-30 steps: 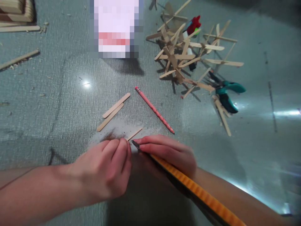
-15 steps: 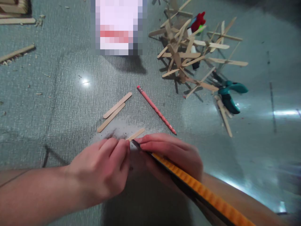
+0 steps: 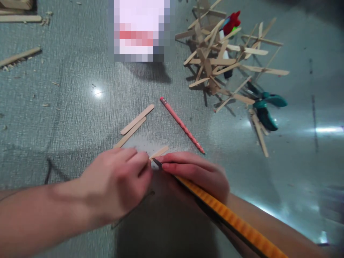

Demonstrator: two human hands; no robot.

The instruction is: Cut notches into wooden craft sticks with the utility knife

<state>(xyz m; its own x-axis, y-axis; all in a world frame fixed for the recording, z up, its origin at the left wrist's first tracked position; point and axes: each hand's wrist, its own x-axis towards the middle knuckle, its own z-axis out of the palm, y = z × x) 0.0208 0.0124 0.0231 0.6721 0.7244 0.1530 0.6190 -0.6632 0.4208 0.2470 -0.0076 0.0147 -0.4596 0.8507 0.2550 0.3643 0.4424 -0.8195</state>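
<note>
My left hand (image 3: 122, 184) is closed, its curled fingers holding a wooden craft stick (image 3: 161, 151) against the table. The stick's far end points up and right out of the fist; the rest is hidden. My right hand (image 3: 199, 175) is closed around a long tool with an orange ribbed handle (image 3: 228, 213) and a dark, narrow tip (image 3: 156, 163). That tip meets the stick beside my left fingers, and my right fingertips are close to the stick. Pale dust (image 3: 142, 141) lies around it. Two more craft sticks (image 3: 137, 119) lie just beyond my left hand.
A pink pencil (image 3: 182, 125) lies ahead of my right hand. At upper right stands a tangle of joined craft sticks (image 3: 212, 61), with teal-handled pliers (image 3: 264, 107) beside it. A blurred-out white and red object (image 3: 138, 21) is at the top. More sticks (image 3: 20, 57) and shavings lie left.
My left hand has moved slightly up and now covers the lower end of one loose stick. The tool tip stays at the held stick. The whole scene has shifted slightly right in view.
</note>
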